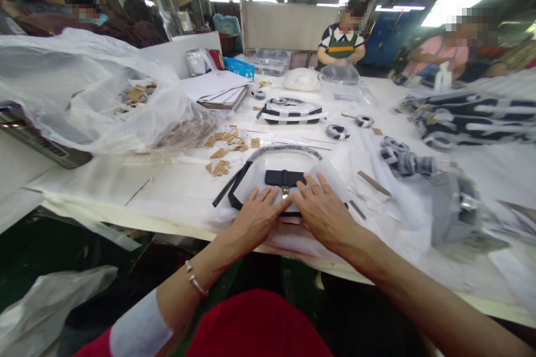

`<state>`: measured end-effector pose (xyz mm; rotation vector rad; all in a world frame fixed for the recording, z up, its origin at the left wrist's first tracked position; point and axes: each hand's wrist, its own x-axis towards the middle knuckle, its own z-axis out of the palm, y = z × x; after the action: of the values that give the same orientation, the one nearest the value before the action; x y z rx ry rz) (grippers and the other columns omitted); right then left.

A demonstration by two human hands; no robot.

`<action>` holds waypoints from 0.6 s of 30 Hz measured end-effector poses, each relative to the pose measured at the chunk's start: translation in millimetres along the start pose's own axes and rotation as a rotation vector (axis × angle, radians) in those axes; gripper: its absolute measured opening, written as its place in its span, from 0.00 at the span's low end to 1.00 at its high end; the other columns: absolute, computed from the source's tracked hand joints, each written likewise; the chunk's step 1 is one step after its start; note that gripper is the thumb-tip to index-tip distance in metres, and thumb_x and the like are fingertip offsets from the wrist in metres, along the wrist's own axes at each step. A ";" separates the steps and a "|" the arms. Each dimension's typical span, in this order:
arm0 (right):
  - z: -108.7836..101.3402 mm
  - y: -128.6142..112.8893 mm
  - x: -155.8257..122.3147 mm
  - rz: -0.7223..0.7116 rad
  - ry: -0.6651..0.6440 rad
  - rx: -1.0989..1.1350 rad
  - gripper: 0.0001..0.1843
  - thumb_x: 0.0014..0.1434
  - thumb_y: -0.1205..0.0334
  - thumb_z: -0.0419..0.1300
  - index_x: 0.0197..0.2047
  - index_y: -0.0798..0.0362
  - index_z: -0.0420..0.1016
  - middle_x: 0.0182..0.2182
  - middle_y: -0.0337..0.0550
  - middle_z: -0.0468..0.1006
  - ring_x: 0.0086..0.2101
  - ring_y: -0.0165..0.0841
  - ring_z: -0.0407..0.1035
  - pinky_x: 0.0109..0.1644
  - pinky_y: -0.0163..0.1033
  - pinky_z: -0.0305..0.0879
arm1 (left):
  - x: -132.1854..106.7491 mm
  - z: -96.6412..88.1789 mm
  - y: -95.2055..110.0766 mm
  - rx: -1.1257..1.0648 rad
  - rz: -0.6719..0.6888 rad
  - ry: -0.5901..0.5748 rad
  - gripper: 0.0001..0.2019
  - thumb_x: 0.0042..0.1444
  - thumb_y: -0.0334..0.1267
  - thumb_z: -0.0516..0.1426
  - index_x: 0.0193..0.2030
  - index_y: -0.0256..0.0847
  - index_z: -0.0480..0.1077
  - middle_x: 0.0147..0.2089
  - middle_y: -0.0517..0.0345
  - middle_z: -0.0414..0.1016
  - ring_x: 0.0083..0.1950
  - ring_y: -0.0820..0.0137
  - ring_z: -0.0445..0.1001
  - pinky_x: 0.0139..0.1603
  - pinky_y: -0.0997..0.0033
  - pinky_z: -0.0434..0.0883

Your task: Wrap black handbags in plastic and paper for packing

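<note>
A white handbag (276, 164) with black trim, a black flap with a small metal clasp and a wrapped handle lies flat near the table's front edge. My left hand (256, 216) rests palm down on its lower left part, fingers stretched out toward the clasp. My right hand (323, 209) lies flat on the lower right part, fingers spread, fingertips by the black flap. The two hands nearly meet at the clasp. A black strap (228, 187) trails off to the bag's left.
A big clear plastic bag (84, 95) bulges at left, with brown paper tags (226, 142) scattered beside it. More black-and-white bags (293, 111) and wrapped handles (402, 159) lie across the white table (167, 189). Other people work at the far side.
</note>
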<state>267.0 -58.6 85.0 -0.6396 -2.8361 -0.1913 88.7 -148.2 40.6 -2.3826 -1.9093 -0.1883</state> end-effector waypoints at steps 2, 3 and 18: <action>14.7 10.6 -5.6 -0.023 -0.075 0.035 0.22 0.52 0.69 0.66 0.51 0.55 0.74 0.52 0.60 0.76 0.57 0.58 0.65 0.63 0.67 0.55 | -1.1 6.5 0.2 0.025 0.004 -0.004 0.33 0.64 0.28 0.50 0.73 0.49 0.46 0.70 0.43 0.61 0.69 0.55 0.62 0.67 0.47 0.60; 23.3 15.3 -10.2 -0.038 -0.094 0.052 0.24 0.52 0.68 0.65 0.53 0.55 0.73 0.53 0.60 0.75 0.56 0.57 0.67 0.61 0.66 0.58 | -1.5 8.3 0.3 0.031 0.007 -0.015 0.34 0.64 0.25 0.49 0.74 0.50 0.46 0.69 0.44 0.62 0.69 0.56 0.62 0.67 0.48 0.60; 59.7 18.6 -33.2 0.036 -0.033 0.094 0.30 0.61 0.75 0.52 0.66 0.52 0.63 0.61 0.57 0.69 0.59 0.51 0.65 0.61 0.62 0.62 | 66.8 0.9 -70.4 -0.037 -0.226 -0.128 0.23 0.68 0.50 0.49 0.63 0.38 0.64 0.68 0.41 0.64 0.71 0.54 0.57 0.67 0.48 0.60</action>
<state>292.9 -45.0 20.5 -0.6791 -2.8431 -0.0410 34.4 -68.2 48.7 -2.2465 -2.2518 -0.0871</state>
